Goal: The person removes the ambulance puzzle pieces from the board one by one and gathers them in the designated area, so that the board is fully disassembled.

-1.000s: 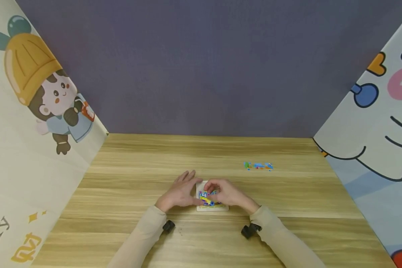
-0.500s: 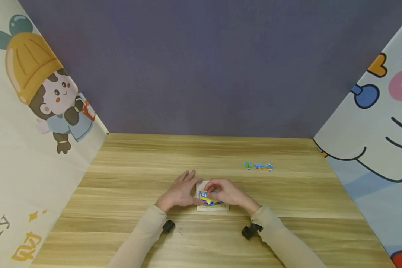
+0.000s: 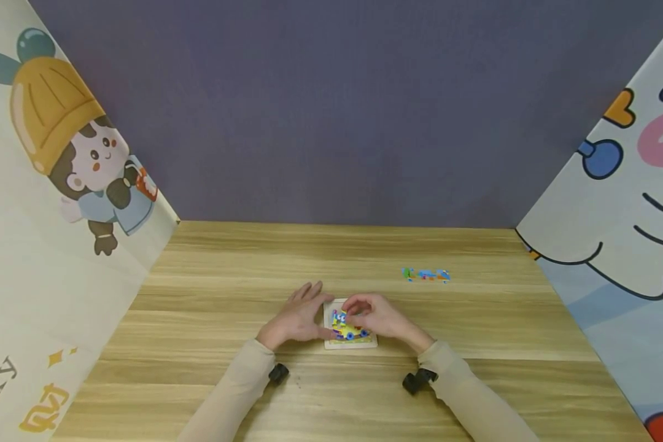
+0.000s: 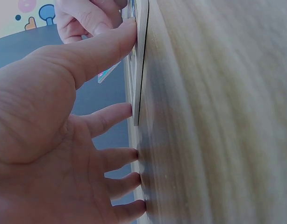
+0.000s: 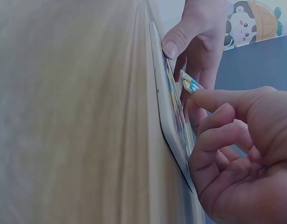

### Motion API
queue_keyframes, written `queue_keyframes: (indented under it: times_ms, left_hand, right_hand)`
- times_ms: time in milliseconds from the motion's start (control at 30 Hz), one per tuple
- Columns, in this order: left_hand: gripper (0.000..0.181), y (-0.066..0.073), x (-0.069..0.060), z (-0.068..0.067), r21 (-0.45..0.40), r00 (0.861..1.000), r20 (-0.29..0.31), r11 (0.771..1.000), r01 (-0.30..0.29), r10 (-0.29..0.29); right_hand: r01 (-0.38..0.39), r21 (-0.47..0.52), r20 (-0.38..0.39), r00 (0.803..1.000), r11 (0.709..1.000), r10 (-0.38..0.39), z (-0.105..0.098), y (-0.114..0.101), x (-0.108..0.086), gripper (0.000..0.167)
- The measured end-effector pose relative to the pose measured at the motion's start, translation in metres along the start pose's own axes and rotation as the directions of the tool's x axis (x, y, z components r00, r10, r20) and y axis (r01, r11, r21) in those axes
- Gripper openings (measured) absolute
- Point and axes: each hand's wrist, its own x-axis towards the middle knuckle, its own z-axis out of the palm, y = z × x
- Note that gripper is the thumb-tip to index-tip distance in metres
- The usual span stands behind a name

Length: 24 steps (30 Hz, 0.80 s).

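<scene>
Both pale-sleeved forearms are slanting inward over the wood-grain table toward a small picture board lying between the hands. The left hand is lying with fingers spread wide, its thumb and index fingertip touching the board. The right hand is narrowly pinching a small coloured piece, holding it tilted above the board; whether its edge is touching is hard to tell. Loose pieces are lying beyond, to the right. A dark wall is standing behind, cartoon-printed panels flanking the table.
</scene>
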Motion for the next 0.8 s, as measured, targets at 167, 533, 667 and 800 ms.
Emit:
queue_keyframes:
  times_ms: [167,533,667,800]
  left_hand:
    - [0.084,0.0,0.0,0.0,0.001,1.0,0.006,1.0,0.004,-0.004]
    - [0.084,0.002,-0.002,-0.001,-0.009,1.0,0.015,1.0,0.006,-0.006]
    - [0.085,0.001,-0.002,0.0,-0.009,1.0,0.009,1.0,0.009,-0.009]
    - [0.085,0.001,-0.002,0.0,-0.014,1.0,0.01,1.0,0.011,-0.01]
  right_hand:
    - [-0.014,-0.012,-0.016,1.0,1.0,0.014,-0.004,0.0,-0.002,0.02]
    - [-0.039,0.039,-0.026,0.999,0.998,0.04,-0.017,0.009,-0.01,0.02]
    - [-0.054,0.058,-0.047,0.997,0.997,0.057,-0.023,0.013,-0.012,0.022]
    - [-0.07,0.064,-0.077,0.994,0.996,0.074,-0.029,0.017,-0.015,0.023]
